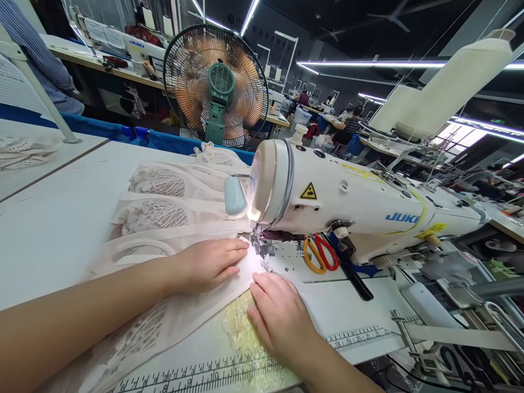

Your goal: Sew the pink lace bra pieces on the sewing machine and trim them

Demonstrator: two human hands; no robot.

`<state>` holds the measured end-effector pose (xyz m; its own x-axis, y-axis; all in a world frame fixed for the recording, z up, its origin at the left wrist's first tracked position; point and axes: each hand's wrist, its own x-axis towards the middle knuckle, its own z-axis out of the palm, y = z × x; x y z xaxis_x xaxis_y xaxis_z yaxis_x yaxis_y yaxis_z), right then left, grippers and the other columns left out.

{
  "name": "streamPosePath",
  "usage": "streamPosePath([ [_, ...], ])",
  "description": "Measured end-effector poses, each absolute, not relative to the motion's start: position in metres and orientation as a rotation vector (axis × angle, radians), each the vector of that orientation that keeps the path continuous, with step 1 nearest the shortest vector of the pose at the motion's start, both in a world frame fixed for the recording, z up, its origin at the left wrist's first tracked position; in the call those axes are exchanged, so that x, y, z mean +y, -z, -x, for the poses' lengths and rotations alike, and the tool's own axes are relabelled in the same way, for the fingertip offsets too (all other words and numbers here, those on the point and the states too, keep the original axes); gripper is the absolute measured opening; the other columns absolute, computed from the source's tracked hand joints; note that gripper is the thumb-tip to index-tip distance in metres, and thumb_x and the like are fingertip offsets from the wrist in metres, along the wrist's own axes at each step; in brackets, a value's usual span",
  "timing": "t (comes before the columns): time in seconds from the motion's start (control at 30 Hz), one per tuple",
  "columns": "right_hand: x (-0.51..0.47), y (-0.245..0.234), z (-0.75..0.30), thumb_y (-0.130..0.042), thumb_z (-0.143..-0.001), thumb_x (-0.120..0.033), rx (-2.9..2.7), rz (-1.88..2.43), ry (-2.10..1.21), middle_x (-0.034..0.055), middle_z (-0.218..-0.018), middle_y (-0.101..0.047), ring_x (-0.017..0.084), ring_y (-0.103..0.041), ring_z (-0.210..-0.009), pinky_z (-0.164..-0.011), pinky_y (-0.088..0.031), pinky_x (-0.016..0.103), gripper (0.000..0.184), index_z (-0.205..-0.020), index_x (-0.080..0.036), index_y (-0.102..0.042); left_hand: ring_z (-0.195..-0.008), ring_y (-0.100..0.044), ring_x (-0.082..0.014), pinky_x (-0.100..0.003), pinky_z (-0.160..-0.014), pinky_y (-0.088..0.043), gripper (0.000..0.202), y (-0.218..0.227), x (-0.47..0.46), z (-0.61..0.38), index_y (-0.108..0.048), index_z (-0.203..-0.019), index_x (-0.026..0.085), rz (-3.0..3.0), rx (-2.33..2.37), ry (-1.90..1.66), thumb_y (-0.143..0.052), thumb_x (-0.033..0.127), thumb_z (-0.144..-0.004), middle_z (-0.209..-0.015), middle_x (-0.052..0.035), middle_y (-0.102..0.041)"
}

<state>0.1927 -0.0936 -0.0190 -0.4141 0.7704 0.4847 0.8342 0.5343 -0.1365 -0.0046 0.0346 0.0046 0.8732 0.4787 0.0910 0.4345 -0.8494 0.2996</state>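
Observation:
Pale, cream-coloured fabric with lace panels (158, 215) lies across the sewing machine's table and runs under its presser foot (256, 245). My left hand (210, 265) rests flat on the cloth just left of the needle area, fingers stretched out. Close to the foot, my right hand (280, 311) touches the fabric edge with its fingertips; its fingers are slightly bent, with the thumb apart. The white sewing machine (319, 191) has its head above the fabric, and a lamp lights the stitching spot. The needle itself is too small to make out.
Scissors with orange and red handles (321, 254) lie behind the foot, beside a black-handled tool (356, 278). A printed ruler (213, 374) runs along the table's front. A large fan (221, 82) stands beyond, and thread cones (454, 87) rise at the right.

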Motion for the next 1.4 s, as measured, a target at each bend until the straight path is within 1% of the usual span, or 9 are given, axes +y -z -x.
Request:
streamPosePath([
  [0.4, -0.085, 0.021, -0.189, -0.048, -0.093, -0.025, -2.248, 1.387, 0.170, 0.0131, -0.123, -0.066, 0.026, -0.059, -0.115, -0.093, -0.050, 0.038, 0.033, -0.119, -0.010, -0.061, -0.118, -0.059, -0.0269, -0.038, -0.103, -0.046, 0.043, 0.007, 0.064, 0.006, -0.062, -0.124, 0.018, -2.862, 0.640, -0.336, -0.040, 0.038, -0.093, -0.130, -0.0125, -0.063],
  [0.53, -0.083, 0.023, -0.188, -0.046, -0.094, -0.028, -2.264, 1.423, 0.175, 0.0145, -0.123, -0.066, 0.025, -0.058, -0.116, -0.093, -0.050, 0.037, 0.035, -0.119, -0.010, -0.062, -0.101, -0.064, -0.0254, -0.037, -0.088, -0.053, 0.032, -0.006, 0.042, 0.001, -0.069, -0.100, 0.018, -2.935, 0.520, -0.458, -0.039, 0.028, -0.092, -0.110, -0.0121, -0.070],
  [0.6, -0.083, 0.025, -0.187, -0.046, -0.094, -0.029, -2.251, 1.434, 0.194, 0.0150, -0.123, -0.066, 0.025, -0.058, -0.117, -0.093, -0.050, 0.036, 0.036, -0.120, -0.009, -0.062, -0.093, -0.064, -0.0248, -0.037, -0.081, -0.054, 0.026, -0.010, 0.021, -0.002, -0.069, -0.094, 0.018, -2.972, 0.475, -0.445, -0.044, 0.024, -0.088, -0.101, -0.0108, -0.071],
  [0.7, -0.082, 0.027, -0.187, -0.047, -0.094, -0.028, -2.223, 1.426, 0.223, 0.0151, -0.124, -0.066, 0.025, -0.058, -0.118, -0.093, -0.049, 0.036, 0.038, -0.122, -0.007, -0.061, -0.091, -0.065, -0.0236, -0.038, -0.081, -0.053, 0.028, -0.008, -0.001, -0.002, -0.068, -0.104, 0.017, -3.108, 0.404, -0.420, -0.043, 0.017, -0.090, -0.102, -0.0097, -0.072],
  [0.77, -0.082, 0.027, -0.186, -0.047, -0.094, -0.027, -2.218, 1.424, 0.224, 0.0154, -0.125, -0.065, 0.025, -0.057, -0.119, -0.093, -0.049, 0.037, 0.038, -0.123, -0.006, -0.061, -0.095, -0.065, -0.0214, -0.036, -0.083, -0.051, 0.036, -0.005, -0.002, 0.000, -0.067, -0.109, 0.017, -3.201, 0.335, -0.454, -0.033, 0.013, -0.096, -0.109, -0.0084, -0.072],
  [0.87, -0.082, 0.026, -0.186, -0.047, -0.095, -0.027, -2.235, 1.435, 0.207, 0.0152, -0.127, -0.064, 0.025, -0.056, -0.120, -0.092, -0.050, 0.037, 0.038, -0.123, -0.006, -0.061, -0.102, -0.065, -0.0203, -0.036, -0.085, -0.049, 0.043, -0.001, 0.012, 0.003, -0.067, -0.110, 0.019, -3.268, 0.240, -0.442, -0.025, 0.014, -0.100, -0.118, -0.0054, -0.071],
  [1.1, -0.083, 0.023, -0.187, -0.046, -0.095, -0.027, -2.251, 1.447, 0.197, 0.0135, -0.127, -0.065, 0.025, -0.056, -0.120, -0.092, -0.050, 0.036, 0.036, -0.120, -0.007, -0.062, -0.115, -0.060, -0.0213, -0.039, -0.098, -0.043, 0.044, 0.008, 0.047, 0.013, -0.056, -0.130, 0.022, -3.210, 0.266, -0.303, -0.033, 0.010, -0.094, -0.136, -0.0045, -0.060],
  [1.27, -0.081, 0.025, -0.187, -0.049, -0.095, -0.027, -2.254, 1.433, 0.184, 0.0152, -0.126, -0.065, 0.026, -0.056, -0.120, -0.092, -0.049, 0.037, 0.035, -0.120, -0.007, -0.061, -0.120, -0.057, -0.0198, -0.038, -0.104, -0.039, 0.044, 0.006, 0.064, 0.015, -0.055, -0.132, 0.023, -3.231, 0.289, -0.194, -0.032, 0.012, -0.096, -0.137, -0.0018, -0.059],
  [1.4, -0.083, 0.017, -0.191, -0.046, -0.095, -0.023, -2.226, 1.360, 0.185, 0.0169, -0.122, -0.066, 0.027, -0.057, -0.117, -0.092, -0.050, 0.038, 0.032, -0.116, -0.006, -0.062, -0.114, -0.060, -0.0226, -0.041, -0.100, -0.043, 0.042, -0.008, 0.065, 0.005, -0.059, -0.126, 0.017, -3.338, 0.195, -0.331, -0.032, 0.012, -0.095, -0.131, -0.0043, -0.064],
])
